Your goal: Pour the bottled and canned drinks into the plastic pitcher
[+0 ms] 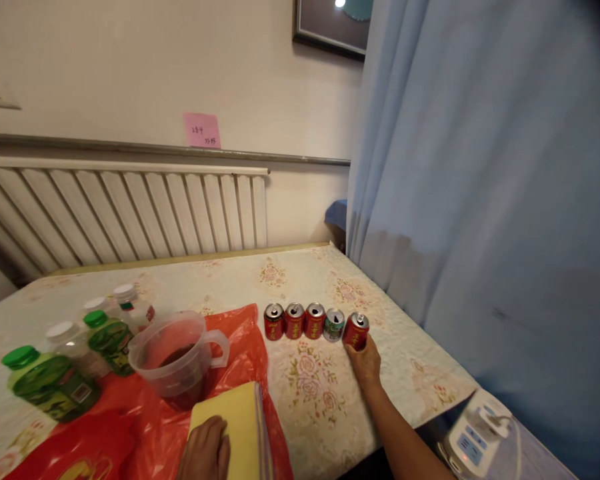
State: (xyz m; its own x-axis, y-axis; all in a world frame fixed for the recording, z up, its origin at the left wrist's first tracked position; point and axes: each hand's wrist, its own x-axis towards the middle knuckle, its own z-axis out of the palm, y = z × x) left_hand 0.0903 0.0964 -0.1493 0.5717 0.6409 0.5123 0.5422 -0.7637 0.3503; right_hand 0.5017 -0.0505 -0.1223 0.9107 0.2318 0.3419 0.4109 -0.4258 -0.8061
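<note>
My right hand (366, 363) is wrapped round the lower part of a red drink can (356, 329), slightly tilted, at the right end of a row. Beside it stands a green and white can (333, 325), and left of that come three red cans, one of them the leftmost can (274, 323). The can tops look opened. On a folded yellow cloth (237, 417) my left hand (207, 448) lies with its fingers resting on top, holding nothing. Behind the cloth a clear plastic jug (167, 380) contains dark liquid.
Several bottles with green or white caps, including a green bottle (55, 390), stand at the left. A red plastic sheet (245, 333) lies under the jug and cloth on the flowered tablecloth (230, 287). A blue curtain (470, 200) hangs at the right, above a power strip (475, 437).
</note>
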